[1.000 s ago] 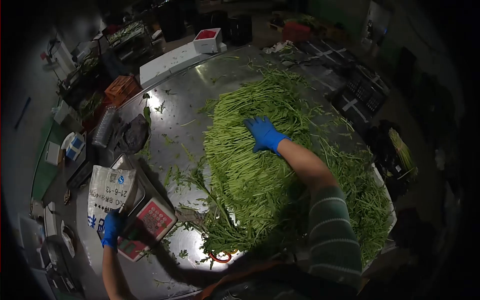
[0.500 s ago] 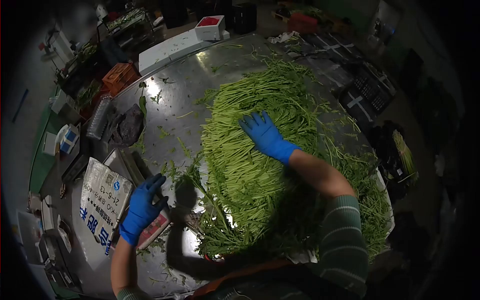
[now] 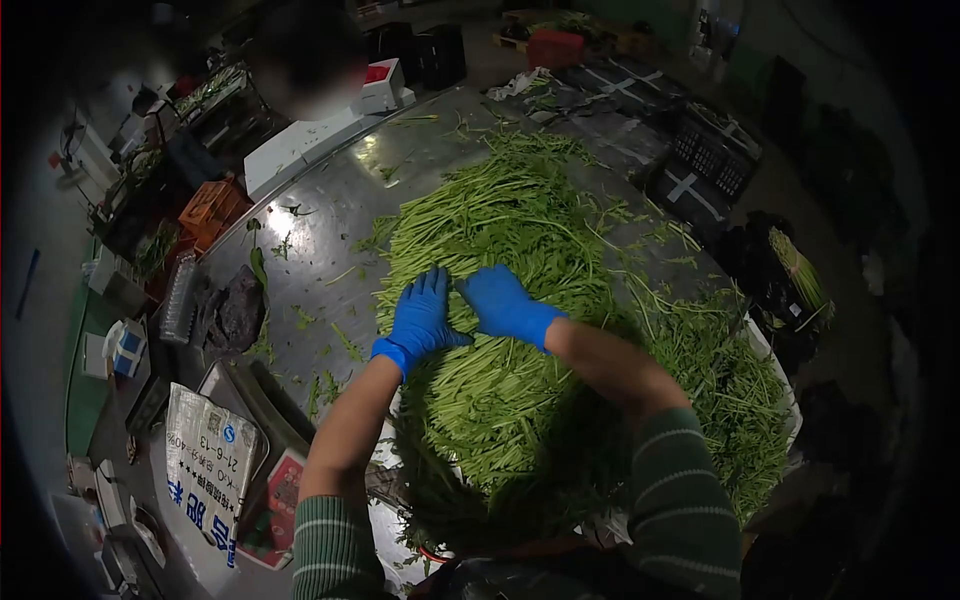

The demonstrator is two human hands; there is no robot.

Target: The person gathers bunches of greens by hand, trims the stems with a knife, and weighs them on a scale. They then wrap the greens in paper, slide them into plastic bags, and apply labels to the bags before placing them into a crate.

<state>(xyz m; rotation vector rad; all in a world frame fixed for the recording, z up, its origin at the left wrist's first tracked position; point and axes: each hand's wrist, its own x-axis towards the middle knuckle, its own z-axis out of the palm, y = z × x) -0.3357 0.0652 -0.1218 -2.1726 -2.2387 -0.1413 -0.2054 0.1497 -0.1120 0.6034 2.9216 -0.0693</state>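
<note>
A broad heap of leafy green stalks (image 3: 500, 390) lies on the metal table, pale stems to the left and feathery leaves to the right. Both my hands wear blue gloves and rest on the heap, close beside each other. My left hand (image 3: 423, 318) lies flat on the stem side, fingers stretched forward and thumb out to the right. My right hand (image 3: 503, 305) is bent over the stalks just right of it, its fingers curled down into them. Its fingertips are hidden.
More loose greens (image 3: 745, 400) spread at the right edge. A printed white sack (image 3: 203, 465) and a red-patterned box (image 3: 283, 495) lie at left. Farther back are a dark crumpled bag (image 3: 235, 312), an orange crate (image 3: 213, 212), a white foam box (image 3: 300, 150) and a black crate (image 3: 712, 160).
My left hand has come from beside the sack onto the stalks. My right hand has curled its spread fingers into the heap. The view has shifted slightly.
</note>
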